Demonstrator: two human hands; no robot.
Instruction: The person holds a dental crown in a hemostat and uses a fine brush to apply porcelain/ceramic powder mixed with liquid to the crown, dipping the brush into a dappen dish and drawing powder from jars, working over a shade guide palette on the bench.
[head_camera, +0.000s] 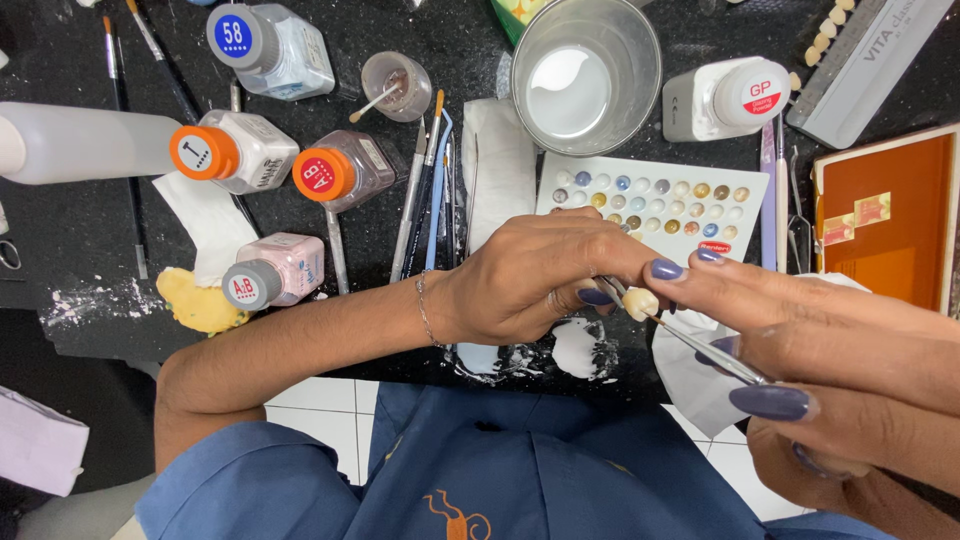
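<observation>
From the head view, the left hand (530, 275) pinches a small cream tooth crown (641, 303) in its fingertips, lifted over the near edge of the black bench (70, 230), likely so it can be turned freely. The right hand (800, 340) grips a fine brush (700, 350) pen-fashion, tip touching the crown. A white shade palette (655, 205) lies just behind, within easy reach.
</observation>
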